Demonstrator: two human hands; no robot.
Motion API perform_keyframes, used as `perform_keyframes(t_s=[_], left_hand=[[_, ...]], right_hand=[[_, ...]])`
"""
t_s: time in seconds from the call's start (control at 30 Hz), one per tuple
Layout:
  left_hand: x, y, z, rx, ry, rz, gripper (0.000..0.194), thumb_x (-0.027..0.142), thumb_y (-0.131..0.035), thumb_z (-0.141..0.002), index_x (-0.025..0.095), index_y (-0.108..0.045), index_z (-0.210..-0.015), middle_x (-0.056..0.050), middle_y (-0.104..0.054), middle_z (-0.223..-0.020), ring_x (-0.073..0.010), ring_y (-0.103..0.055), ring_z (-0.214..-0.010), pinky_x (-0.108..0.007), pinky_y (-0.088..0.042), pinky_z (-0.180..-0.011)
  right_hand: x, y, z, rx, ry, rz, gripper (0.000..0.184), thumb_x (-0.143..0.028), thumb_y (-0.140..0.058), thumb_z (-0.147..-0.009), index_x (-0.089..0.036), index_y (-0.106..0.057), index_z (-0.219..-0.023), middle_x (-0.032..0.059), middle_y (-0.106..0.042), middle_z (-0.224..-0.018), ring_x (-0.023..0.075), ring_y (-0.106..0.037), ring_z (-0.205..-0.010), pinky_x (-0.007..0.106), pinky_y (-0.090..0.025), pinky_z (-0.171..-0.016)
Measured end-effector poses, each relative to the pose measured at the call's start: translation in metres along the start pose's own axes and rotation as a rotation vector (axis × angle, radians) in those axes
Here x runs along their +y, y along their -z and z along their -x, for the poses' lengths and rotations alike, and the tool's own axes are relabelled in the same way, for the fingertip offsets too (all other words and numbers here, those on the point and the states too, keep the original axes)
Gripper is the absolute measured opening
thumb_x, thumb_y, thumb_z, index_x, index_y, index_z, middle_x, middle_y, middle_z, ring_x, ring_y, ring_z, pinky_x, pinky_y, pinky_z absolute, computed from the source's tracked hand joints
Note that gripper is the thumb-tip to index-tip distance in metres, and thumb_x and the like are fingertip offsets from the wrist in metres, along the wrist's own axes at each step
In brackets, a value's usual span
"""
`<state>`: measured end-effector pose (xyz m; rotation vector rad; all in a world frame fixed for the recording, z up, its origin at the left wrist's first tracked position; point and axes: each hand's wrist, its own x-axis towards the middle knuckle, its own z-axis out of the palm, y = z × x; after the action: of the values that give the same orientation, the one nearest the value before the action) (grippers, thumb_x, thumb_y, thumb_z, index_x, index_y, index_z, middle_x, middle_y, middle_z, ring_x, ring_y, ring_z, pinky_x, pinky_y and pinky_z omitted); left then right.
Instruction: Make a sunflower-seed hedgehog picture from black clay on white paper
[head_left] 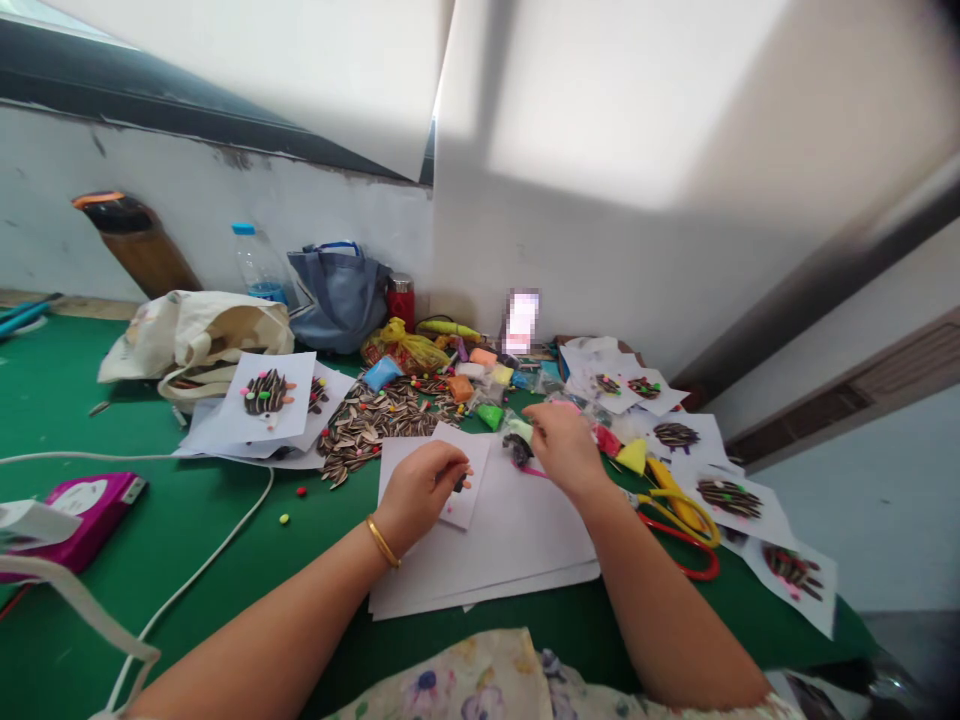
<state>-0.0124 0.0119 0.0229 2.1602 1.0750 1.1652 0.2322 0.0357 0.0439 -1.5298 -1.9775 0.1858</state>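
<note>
My left hand [421, 485] is over a small white card [472, 452], its fingers pinched together. Beside the fingertips a dark piece and small orange bits show on the card; whether the fingers hold anything is hidden. My right hand [564, 445] is closed with its fingers bent down, just right of a small clear packet of black modelling clay [517, 450]. What its fingertips grip, if anything, cannot be made out. Under both hands lie larger white sheets of paper [517, 550]. A pile of striped sunflower seeds [375, 425] spreads behind my left hand.
Several colourful clay packets, including a green one [490, 416], lie behind the paper. Scissors with yellow handles [686, 510] and a red-handled pair [701, 572] are at right, near seed-decorated cards [799, 580]. More cards [270, 400], a white cable [217, 545] and a magenta box [94, 520] lie left.
</note>
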Motion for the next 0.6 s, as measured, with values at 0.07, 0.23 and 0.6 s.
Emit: perform_keyframes(t_s=[0.07,0.23,0.6], left_hand=[[-0.001,-0.002,0.0,0.008,0.034,0.022,0.01,0.023,-0.055,-0.089,0.02,-0.064,-0.085,-0.002,-0.065,-0.08,-0.0153,-0.061,-0.077,-0.029,-0.049,-0.071],[-0.005,-0.007,0.0,0.045,0.124,0.124,0.003,0.021,-0.061,-0.084,0.019,-0.062,-0.086,-0.001,-0.064,-0.079,-0.0131,-0.062,-0.07,-0.027,-0.05,-0.067],[0.001,-0.004,-0.002,0.22,0.222,0.282,0.01,0.029,-0.065,-0.081,0.019,-0.063,-0.084,-0.001,-0.066,-0.076,-0.0143,-0.064,-0.068,-0.028,-0.054,-0.062]], right_hand=[[0.027,0.003,-0.01,0.079,-0.081,0.297,0.039,-0.01,-0.048,-0.082,-0.022,-0.063,-0.115,0.0117,-0.061,-0.123,0.0318,-0.048,-0.115,0.049,-0.036,-0.094],[0.068,-0.008,-0.02,0.033,-0.104,0.503,0.025,-0.017,-0.052,-0.086,-0.025,-0.069,-0.102,0.0097,-0.063,-0.12,0.0309,-0.047,-0.114,0.047,-0.034,-0.09],[-0.004,-0.004,0.005,0.107,0.118,-0.063,0.011,-0.022,-0.052,-0.086,-0.022,-0.06,-0.092,0.0077,-0.064,-0.118,0.0228,-0.056,-0.115,0.039,-0.043,-0.095]])
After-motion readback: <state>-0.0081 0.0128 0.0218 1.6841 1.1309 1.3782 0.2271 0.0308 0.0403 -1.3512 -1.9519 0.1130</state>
